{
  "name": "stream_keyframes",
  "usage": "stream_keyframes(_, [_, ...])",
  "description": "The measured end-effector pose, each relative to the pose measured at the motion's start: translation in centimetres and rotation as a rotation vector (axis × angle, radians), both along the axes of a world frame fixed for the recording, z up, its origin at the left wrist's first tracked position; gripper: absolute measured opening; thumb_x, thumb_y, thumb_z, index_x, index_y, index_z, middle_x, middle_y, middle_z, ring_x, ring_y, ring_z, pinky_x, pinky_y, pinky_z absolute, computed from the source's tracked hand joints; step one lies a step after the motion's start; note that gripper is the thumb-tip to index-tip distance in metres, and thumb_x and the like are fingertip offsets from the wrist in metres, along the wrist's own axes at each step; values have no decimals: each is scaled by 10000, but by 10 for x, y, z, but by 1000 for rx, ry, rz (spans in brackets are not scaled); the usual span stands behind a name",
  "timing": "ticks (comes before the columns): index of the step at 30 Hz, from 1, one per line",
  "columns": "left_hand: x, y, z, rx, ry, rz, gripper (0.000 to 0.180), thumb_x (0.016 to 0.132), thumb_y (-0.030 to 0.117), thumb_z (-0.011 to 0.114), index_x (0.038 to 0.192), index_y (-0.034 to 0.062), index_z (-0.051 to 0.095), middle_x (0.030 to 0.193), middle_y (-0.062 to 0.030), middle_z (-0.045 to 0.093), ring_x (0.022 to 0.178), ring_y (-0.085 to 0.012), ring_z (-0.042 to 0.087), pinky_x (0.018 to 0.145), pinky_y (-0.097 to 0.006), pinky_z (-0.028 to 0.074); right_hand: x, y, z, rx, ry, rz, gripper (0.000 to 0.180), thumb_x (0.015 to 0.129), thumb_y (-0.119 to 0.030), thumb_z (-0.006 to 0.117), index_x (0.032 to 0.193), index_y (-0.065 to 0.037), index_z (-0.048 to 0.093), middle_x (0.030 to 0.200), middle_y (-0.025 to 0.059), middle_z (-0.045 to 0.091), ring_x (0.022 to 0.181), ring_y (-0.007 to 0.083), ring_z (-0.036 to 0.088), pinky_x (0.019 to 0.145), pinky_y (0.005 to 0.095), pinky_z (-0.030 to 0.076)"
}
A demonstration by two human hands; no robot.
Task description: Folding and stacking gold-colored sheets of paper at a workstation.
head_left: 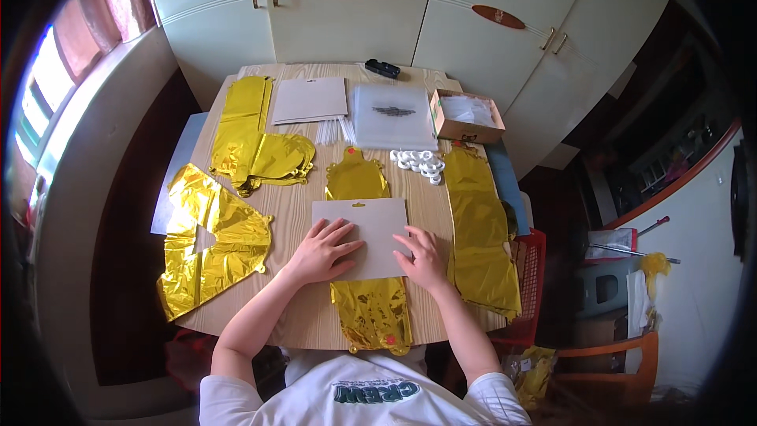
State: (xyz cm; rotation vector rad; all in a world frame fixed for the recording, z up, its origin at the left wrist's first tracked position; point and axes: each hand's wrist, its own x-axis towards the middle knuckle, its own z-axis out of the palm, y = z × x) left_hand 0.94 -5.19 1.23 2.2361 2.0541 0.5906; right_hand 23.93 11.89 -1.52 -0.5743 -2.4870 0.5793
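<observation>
A light grey card [367, 244] with a hang slot at its top edge lies across a gold foil balloon [369, 312], which is flat and shows above and below the card. My left hand [322, 251] rests on the card's left side, fingers spread. At its right edge, my right hand [422, 256] lies with fingers apart, fingertips on the card. Neither hand grips anything. Left of my left arm is another shiny gold foil balloon [229, 256], and to the right of my right hand lie long flat gold foil balloons [481, 229].
At the back are stacked gold foil balloons [240, 122], grey cards [310, 100], white straws [337, 129], clear plastic bags [393, 117], white ribbon rolls [418, 163], a cardboard box [467, 128] of clear packets and a black object [382, 69]. A red basket [533, 284] stands beside the table.
</observation>
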Motion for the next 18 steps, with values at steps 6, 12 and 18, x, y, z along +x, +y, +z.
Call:
stream_keyframes(6, [0, -1, 0, 9, 1, 17, 484, 884, 398, 646, 1343, 248, 616, 1454, -147, 499, 1395, -346, 411, 1152, -560, 270, -5, -2, 6, 69, -79, 131, 370, 879, -359, 701, 1220, -215, 704, 1380, 74, 569, 1332, 284, 472, 1087, 444, 382])
stream_keyframes(12, [0, -1, -2, 6, -1, 46, 478, 890, 397, 641, 1345, 253, 613, 1451, -142, 503, 1397, -338, 411, 1154, -569, 259, -6, -2, 8, 113, -139, 106, 351, 904, -357, 674, 1224, -218, 703, 1392, 76, 573, 1350, 275, 466, 1103, 452, 361])
stream_keyframes(18, [-1, 1, -5, 2, 1, 38, 457, 911, 378, 625, 1352, 258, 608, 1456, -129, 503, 1404, -317, 407, 1156, -583, 247, -8, -1, 6, 110, -137, 95, 328, 918, -328, 658, 1225, -222, 703, 1390, 80, 575, 1341, 284, 475, 1108, 450, 354])
